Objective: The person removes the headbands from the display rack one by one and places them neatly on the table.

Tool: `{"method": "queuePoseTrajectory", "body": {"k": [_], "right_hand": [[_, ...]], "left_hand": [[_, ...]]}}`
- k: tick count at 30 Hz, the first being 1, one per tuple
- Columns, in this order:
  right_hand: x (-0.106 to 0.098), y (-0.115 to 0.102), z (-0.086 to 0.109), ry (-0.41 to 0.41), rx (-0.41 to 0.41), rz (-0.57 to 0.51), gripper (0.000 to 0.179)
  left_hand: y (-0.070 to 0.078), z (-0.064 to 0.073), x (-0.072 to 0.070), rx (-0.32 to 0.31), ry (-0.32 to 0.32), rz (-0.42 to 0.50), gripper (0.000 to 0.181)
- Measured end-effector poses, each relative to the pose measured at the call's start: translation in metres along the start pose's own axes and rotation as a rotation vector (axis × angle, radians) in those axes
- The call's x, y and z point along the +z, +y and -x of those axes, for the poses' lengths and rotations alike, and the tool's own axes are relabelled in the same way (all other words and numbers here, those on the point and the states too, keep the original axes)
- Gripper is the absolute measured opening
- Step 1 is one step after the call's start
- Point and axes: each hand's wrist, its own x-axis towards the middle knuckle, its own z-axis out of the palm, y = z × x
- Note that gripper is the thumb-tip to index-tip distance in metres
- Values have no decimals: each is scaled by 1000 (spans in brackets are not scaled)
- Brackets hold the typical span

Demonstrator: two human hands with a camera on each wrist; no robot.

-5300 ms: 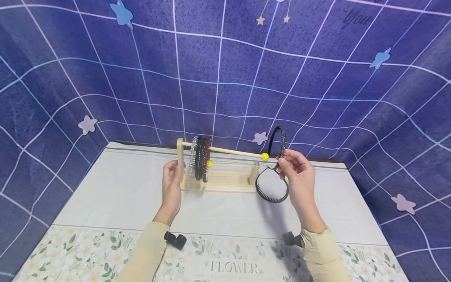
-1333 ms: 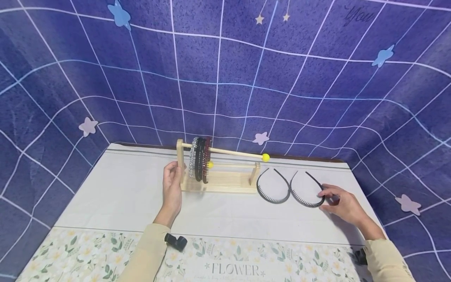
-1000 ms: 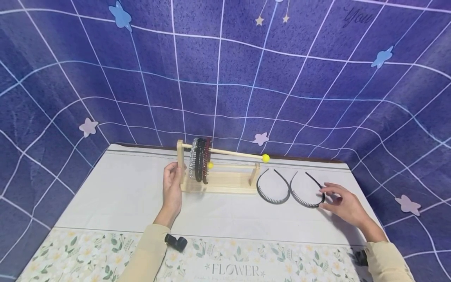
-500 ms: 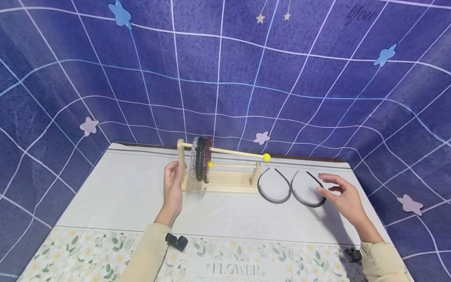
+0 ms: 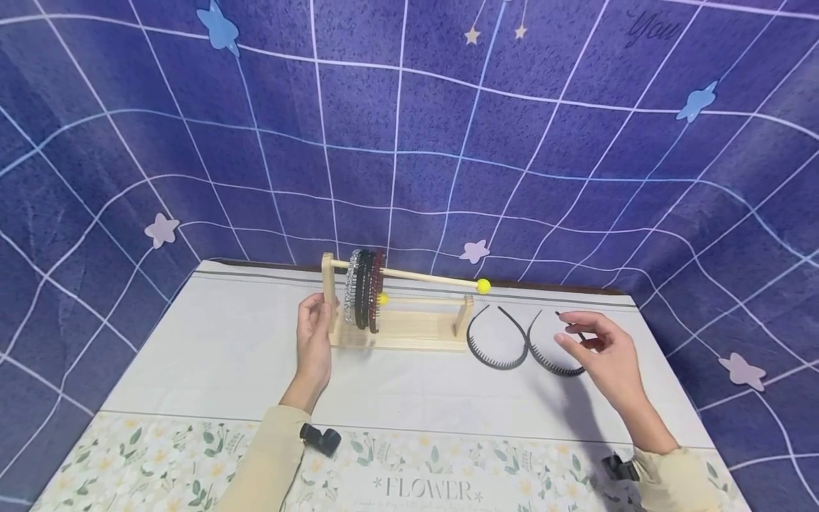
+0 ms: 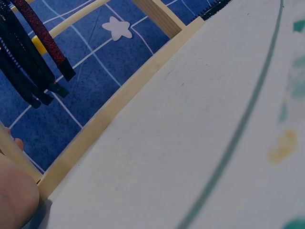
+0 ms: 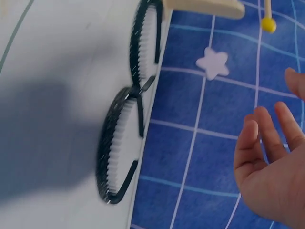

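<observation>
A person's two forearms, in a cream left sleeve [image 5: 259, 459] and a matching right sleeve [image 5: 675, 480], rise from the lower edge and slant toward each other. The left hand grip [image 5: 313, 341] is clasped, its fingers bent and its thumb opposite them. The right hand grip [image 5: 608, 355] is raised, thumb and forefinger pointing to the left with a gap between their tips, the other fingers relaxed and slightly bent.

Curtained-off tabletop setup, wider room unclear: star-print blue drapes [image 5: 358, 107] on three sides, floral "FLOWER" tablecloth [image 5: 409, 398].
</observation>
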Motion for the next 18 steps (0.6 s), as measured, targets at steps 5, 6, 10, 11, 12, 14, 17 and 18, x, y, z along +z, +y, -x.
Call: {"method": "queuePoseTrajectory", "body": {"k": [5,6,10,11,12,14,17,18], "right_hand": [[11,-14,2,15,24,-46,32],[14,-17,3,15,28,-58,32],[25,-28,5,6,25,-96,33],[28,-30,6,3,24,-105,33],[31,-33,6,3,21,-114,34],[37,-37,7,-2,17,-130,35],[45,-43,8,-9,14,-156,35],[48,-45,8,-12,10,-160,35]], "left_hand": [[0,0,0,0,10,5,25],[0,0,0,0,11,5,25],[0,0,0,-4,12,5,25],[0,0,0,-5,12,4,25],[0,0,0,-6,9,3,26],[1,1,0,-9,5,-5,26],[1,1,1,-6,6,-4,26],[1,0,1,-5,7,-3,26]]}}
